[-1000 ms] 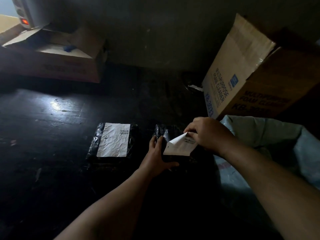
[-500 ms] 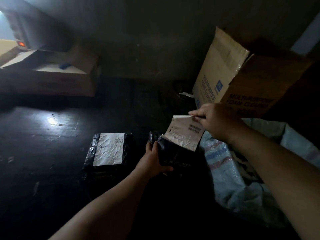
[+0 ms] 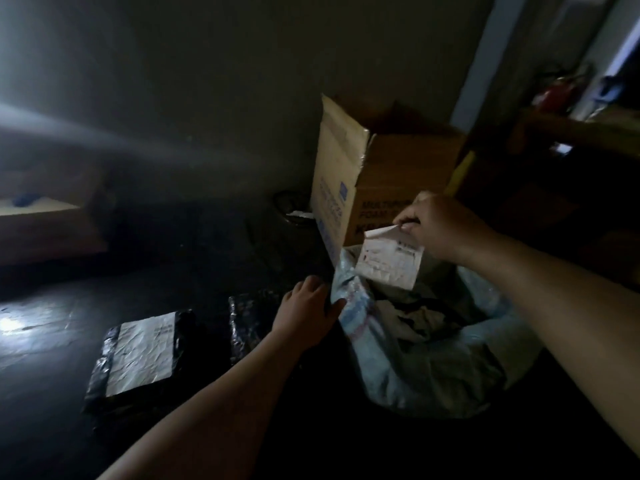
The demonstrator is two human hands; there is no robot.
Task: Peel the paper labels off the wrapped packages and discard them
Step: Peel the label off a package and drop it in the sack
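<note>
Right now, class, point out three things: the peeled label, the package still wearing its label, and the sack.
peeled label [image 3: 389, 263], head view, middle of the printed face.
labelled package [image 3: 100, 375], head view, left black wrap.
sack [image 3: 415, 368], head view, front wall.

A dark, shiny floor [image 3: 62, 341] is carrying two black wrapped packages [image 3: 138, 362] side by side, a pale sack [image 3: 433, 358], and an open cardboard box [image 3: 381, 188] behind.

2 bare forearms, no sleeves, left hand [image 3: 304, 313], right hand [image 3: 446, 230]
</note>
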